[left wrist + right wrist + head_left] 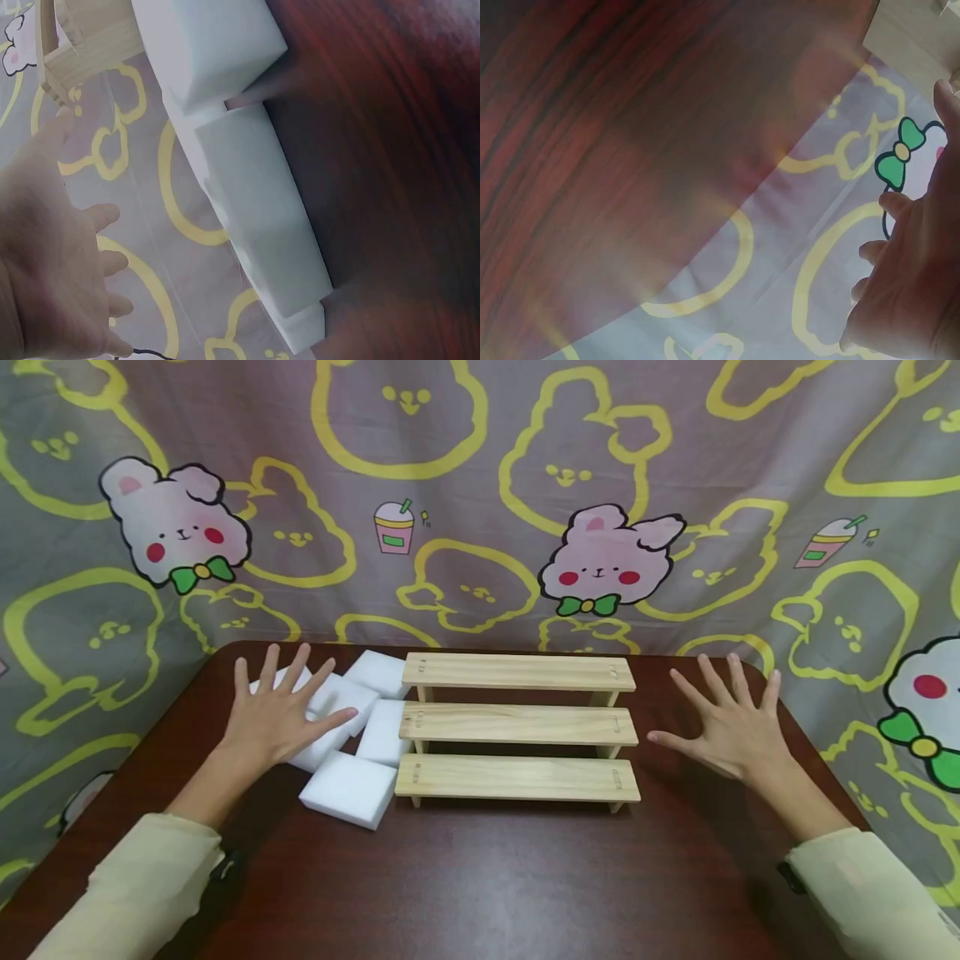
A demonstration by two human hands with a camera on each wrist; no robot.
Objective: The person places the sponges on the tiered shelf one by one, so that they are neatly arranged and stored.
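Nearest the viewer, two loose cream sleeves (135,885) reach in over the dark red-brown, wood-grained counter (487,893); a trailing left cuff could, in principle, catch the front block's outer corner if the forearm swung inward. Next, one white rectangular foam-like block (348,785) lies flat, just beside the left end of the lowest plank of a pale wooden three-tier stand (517,724), which is upright near the middle of the counter. The left grip (273,718), a bare hand, has its fingers spread wide apart and holds nothing; it appears raised over the remaining white blocks (386,732), which crowd and overlap to the left of the stand. The right grip (738,727) is likewise spread and unloaded, well apart from the stand's right end. Because the blocks overlap unevenly, pressing down on one could tip or slide its neighbours; because they look light, a brush of the fingers could scatter them. Those nearest the stand leave little room, so a sideways push could drive a block against its planks and turn it askew. Farthest, a grey printed cloth (465,510) hangs behind the counter; the stand, if shoved backward, could press into it.
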